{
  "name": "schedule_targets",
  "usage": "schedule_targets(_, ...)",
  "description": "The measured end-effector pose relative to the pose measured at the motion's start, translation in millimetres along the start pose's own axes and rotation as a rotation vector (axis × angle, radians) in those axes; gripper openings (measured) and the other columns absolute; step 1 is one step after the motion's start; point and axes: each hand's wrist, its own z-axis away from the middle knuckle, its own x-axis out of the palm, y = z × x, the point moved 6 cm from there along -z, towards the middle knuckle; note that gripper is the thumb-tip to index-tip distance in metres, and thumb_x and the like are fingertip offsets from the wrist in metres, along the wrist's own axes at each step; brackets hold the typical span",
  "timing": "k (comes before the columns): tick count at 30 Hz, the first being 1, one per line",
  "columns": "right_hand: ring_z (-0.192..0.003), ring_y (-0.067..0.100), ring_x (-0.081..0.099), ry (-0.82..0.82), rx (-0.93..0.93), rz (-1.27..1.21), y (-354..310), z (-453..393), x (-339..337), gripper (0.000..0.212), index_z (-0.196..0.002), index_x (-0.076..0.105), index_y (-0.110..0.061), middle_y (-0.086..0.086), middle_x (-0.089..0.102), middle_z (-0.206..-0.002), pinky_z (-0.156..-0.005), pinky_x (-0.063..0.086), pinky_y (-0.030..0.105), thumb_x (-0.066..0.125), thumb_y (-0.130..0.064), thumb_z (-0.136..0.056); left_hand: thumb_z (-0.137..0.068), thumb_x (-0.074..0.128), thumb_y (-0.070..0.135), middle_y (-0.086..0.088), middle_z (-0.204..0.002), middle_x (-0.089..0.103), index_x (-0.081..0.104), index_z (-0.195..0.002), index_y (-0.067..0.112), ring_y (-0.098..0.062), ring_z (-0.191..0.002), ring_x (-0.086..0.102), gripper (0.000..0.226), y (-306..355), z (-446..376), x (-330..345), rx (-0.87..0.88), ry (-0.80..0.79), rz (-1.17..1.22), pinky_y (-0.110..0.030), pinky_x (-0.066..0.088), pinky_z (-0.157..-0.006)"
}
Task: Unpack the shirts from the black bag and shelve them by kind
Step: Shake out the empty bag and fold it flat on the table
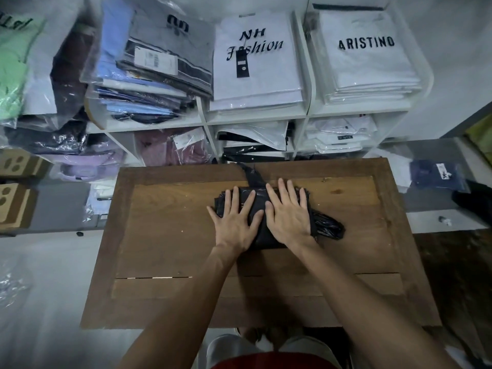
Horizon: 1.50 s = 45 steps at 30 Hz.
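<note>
At frame centre, on the wooden worktop [165, 235]: folded black bag [282, 222], pressed flat under both hands.
Left hand [235, 222]: fingers straight and spread, palm down on the bag's left half; grips nothing.
Right hand [288, 213]: likewise flat and splayed on the right half; grips nothing.
Bag state: looks empty and squashed into a packet; loose tail bunched at right, a strip trailing toward the shelf [255, 121].
Shirts: bagged stacks in the shelf cubbies across the upper frame, NH Fashion stack [255, 75] beside ARISTINO stack [370, 62].
Progress, as judged: unpacking likely done.
Risk, spring-back: slick plastic may unfold once pressure lifts.
Risk, slide: packet may skate on the smooth wood if pushed sideways.
Risk, leaning pile [149, 83] at upper left: tilted, overhanging its edge; may slump if bumped.
</note>
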Motion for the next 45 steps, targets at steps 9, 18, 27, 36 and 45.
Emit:
schedule_targets(9, -0.159, 0.025, 0.002, -0.113, 0.026, -0.089, 5, -3, 7, 0.056, -0.163, 0.020, -0.034, 0.002, 0.014, -0.172, -0.122, 0.002, 0.065, 0.016, -0.049, -0.108, -0.092, -0.008, 0.070, -0.003, -0.172, -0.007, -0.003, -0.160, 0.045, -0.023, -0.157, -0.015, 0.073, 1, -4, 7, 0.002, -0.018, -0.107, -0.071, -0.003, -0.120)
schedule_targets(18, -0.142, 0.045, 0.031, 0.057, 0.496, -0.128, 31, 32, -16, 0.069, -0.149, 0.050, -0.018, 0.025, 0.033, -0.158, -0.112, 0.028, 0.063, 0.050, -0.063, -0.096, -0.088, 0.011, 0.085, -0.012, -0.171, -0.007, 0.023, -0.155, 0.054, -0.039, -0.156, -0.013, 0.076, -2, 4, -14, -0.069, 0.020, 0.042, -0.070, -0.008, -0.117)
schedule_targets(27, -0.134, 0.042, 0.032, -0.135, 0.735, -0.495, 30, 21, -23, 0.076, -0.154, 0.033, -0.035, 0.020, 0.033, -0.147, -0.110, 0.031, 0.059, 0.059, -0.067, -0.090, -0.086, 0.037, 0.085, -0.019, -0.167, -0.022, 0.013, -0.158, 0.052, -0.052, -0.151, -0.014, 0.083, 1, 7, -6, -0.149, -0.093, 0.181, -0.067, -0.003, -0.120)
schedule_targets(36, -0.099, 0.024, 0.072, 0.030, 0.873, -1.429, 58, 18, -20, 0.066, -0.128, 0.061, -0.017, 0.010, 0.072, -0.117, -0.089, 0.062, 0.042, 0.094, -0.013, -0.071, -0.083, 0.040, 0.086, -0.022, -0.167, -0.020, 0.014, -0.159, 0.051, -0.055, -0.150, -0.013, 0.087, -14, -9, -16, -0.098, -0.033, 0.198, -0.061, -0.004, -0.123)
schedule_targets(45, -0.132, 0.032, 0.049, -0.170, 0.653, -0.736, 64, 23, -32, 0.094, -0.138, 0.059, -0.019, 0.012, 0.051, -0.145, -0.110, 0.045, 0.045, 0.084, -0.072, -0.064, -0.089, 0.039, 0.082, -0.015, -0.169, -0.013, 0.024, -0.156, 0.052, -0.047, -0.154, -0.005, 0.075, -21, 0, -29, -0.164, 0.004, 0.238, -0.061, 0.001, -0.124)
